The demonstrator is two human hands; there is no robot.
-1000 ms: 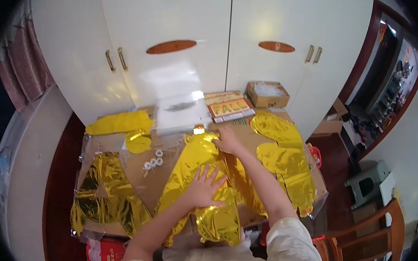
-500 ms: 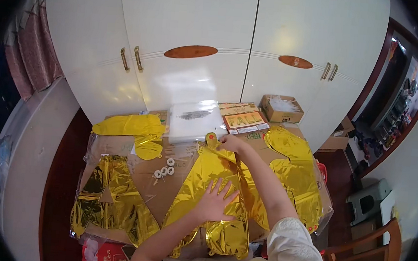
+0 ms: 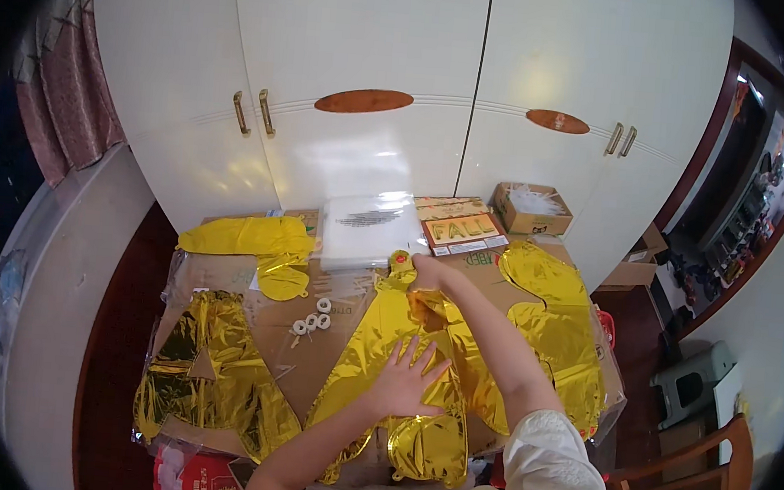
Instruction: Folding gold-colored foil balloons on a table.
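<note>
On the cardboard (image 3: 271,329), a gold balloon (image 3: 373,340) stretches toward the far edge, narrow end foremost. The left hand (image 3: 409,382) spreads flat on it; the right hand (image 3: 427,274) curls at its tip, grip unclear.

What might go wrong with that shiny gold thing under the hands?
The gold foil looks thin, so it might crease or tear between the spread left hand and the right hand at its far end. The small white rolls sit close beside it, so they might get bumped.
</note>
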